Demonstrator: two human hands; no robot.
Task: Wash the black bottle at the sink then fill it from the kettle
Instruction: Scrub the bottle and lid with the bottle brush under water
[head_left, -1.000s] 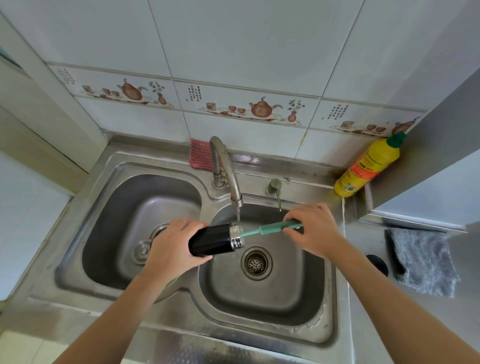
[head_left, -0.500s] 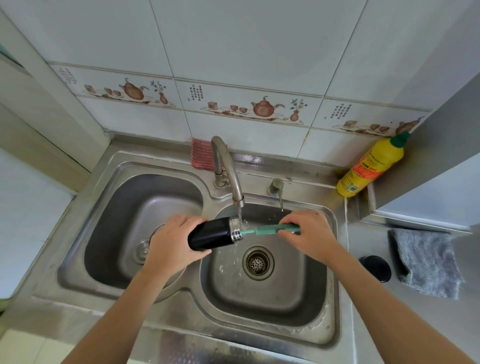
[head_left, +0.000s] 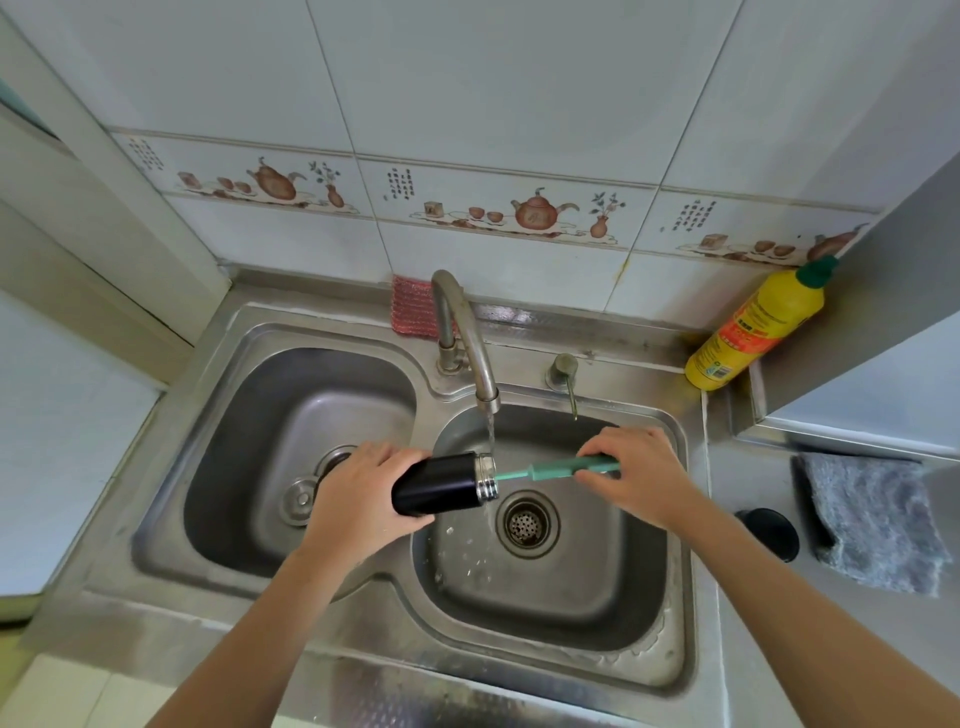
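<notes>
Steel surface: stainless double-basin sink (head_left: 249, 587), water running from curved faucet (head_left: 462, 332).
Wall: white tiles (head_left: 467, 104), teapot border.
Left hand (head_left: 363, 499): wraps black cylindrical bottle (head_left: 441, 483).
Right hand (head_left: 634, 473): grips green brush (head_left: 540, 470).

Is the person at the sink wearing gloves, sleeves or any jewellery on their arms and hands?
No. Both the left hand and the right hand are bare, with no gloves, rings, watch or bracelets showing. Both forearms are uncovered as far as the picture's lower edge, so no sleeves appear.

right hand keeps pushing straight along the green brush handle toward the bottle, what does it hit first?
Probably the black bottle's steel mouth rim: the right hand grips the green brush, already inside the mouth. The tap's water stream crosses just before it. Depth is unclear.
</notes>
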